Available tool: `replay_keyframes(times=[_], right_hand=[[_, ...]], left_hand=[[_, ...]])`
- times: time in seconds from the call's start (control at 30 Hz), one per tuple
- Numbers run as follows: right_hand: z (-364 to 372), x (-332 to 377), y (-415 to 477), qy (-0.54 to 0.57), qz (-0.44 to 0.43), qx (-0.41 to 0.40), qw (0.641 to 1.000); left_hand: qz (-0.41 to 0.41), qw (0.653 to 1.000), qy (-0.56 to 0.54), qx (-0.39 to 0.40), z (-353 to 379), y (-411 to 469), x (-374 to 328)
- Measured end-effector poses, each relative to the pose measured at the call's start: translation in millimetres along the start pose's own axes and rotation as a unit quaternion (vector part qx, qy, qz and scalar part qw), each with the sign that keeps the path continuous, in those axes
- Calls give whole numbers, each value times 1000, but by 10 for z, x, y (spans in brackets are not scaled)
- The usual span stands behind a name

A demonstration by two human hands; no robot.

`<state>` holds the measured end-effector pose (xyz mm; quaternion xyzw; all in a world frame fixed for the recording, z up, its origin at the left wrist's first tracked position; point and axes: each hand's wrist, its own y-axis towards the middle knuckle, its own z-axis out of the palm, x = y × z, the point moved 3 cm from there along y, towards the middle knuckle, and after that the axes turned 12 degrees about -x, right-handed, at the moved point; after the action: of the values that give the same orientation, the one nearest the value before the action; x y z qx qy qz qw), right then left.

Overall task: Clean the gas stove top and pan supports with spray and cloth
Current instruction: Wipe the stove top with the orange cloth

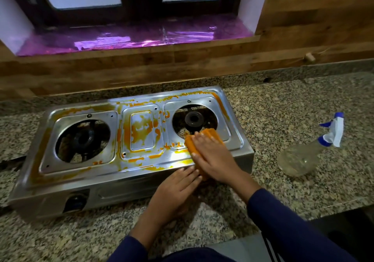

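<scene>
I'm seeing the right hand [212,156] lying flat, fingers spread, pressing the orange cloth [202,140] onto the stove top [141,132] by the right burner [193,120] | left hand [178,186] resting open on the stove's front edge — gripping nothing | spray bottle [307,152] lying on the counter [283,107] — well right of the stove

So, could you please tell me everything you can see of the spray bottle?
The spray bottle lies on its side on the speckled stone counter, to the right of the stove and clear of it. Its body is clear plastic, seemingly almost empty; the white-and-blue trigger head points away toward the wall. Neither hand touches it.
</scene>
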<state>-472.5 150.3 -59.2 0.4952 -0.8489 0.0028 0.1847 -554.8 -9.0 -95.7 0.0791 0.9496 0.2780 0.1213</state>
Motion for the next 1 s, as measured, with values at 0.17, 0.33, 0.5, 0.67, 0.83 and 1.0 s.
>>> replay_keyframes(times=[0.17,0.33,0.5,0.67,0.83,1.0], right_hand=[[255,529,346,22,-65,0,998],[227,495,310,83,-85,-11,993],[39,-133,-10,83,17,-72,994],[-121,-617,-164,-11,118,-100,988],[16,-119,-60,-26,71,-83,994],[331,558,381,5,-49,-9,999]], left_hand=[[-52,997,46,-35,-257,-311,196],[-52,996,66,3,-234,-403,188],[-63,995,74,18,-191,-441,163],[-60,995,69,33,-189,-489,217],[-50,998,31,19,-211,-495,265],[-7,999,35,-7,-184,-536,389]])
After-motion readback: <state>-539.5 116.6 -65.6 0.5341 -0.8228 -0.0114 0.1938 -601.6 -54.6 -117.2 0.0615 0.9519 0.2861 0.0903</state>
